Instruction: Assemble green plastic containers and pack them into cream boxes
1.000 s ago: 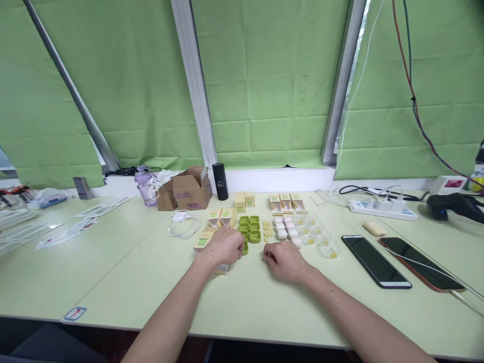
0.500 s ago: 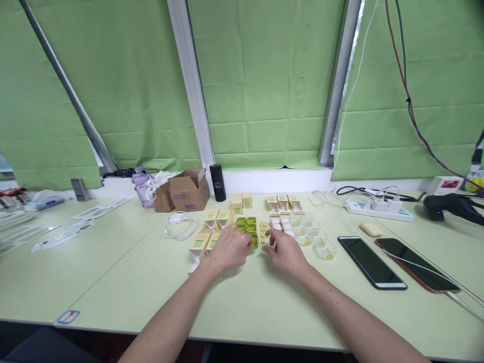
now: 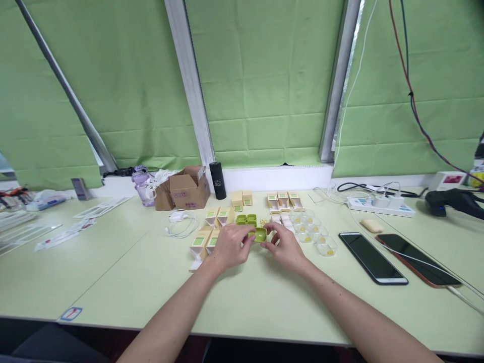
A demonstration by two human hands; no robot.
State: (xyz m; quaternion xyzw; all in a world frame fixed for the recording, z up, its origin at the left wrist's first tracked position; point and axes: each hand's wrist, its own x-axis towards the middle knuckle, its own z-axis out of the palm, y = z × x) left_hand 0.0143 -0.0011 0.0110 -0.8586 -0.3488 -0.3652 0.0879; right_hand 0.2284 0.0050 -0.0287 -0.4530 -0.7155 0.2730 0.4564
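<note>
A small green box (image 3: 259,235) with a hollow top is held between my two hands, low over the table. My left hand (image 3: 233,245) pinches its left end with thumb and fingers. At the opposite end, the thumb and fingers of my right hand (image 3: 286,247) grip it. Just behind sit several more green boxes (image 3: 246,219) in a cluster. Small yellow pieces (image 3: 263,222) lie to their right, partly hidden by my hands. Pink-white blocks (image 3: 286,221) and clear plastic shells (image 3: 312,230) with yellow bits are beyond my right hand.
Open card boxes (image 3: 202,238) stand left of my left hand, with more card boxes (image 3: 283,202) at the back. Two phones (image 3: 373,257) lie on the right, near a power strip (image 3: 380,208). A cardboard carton (image 3: 190,189) and black bottle (image 3: 217,181) stand behind.
One green box has come away from the front of the cluster and moved right. My right hand has closed on its right end; my left hand still holds the left end.
</note>
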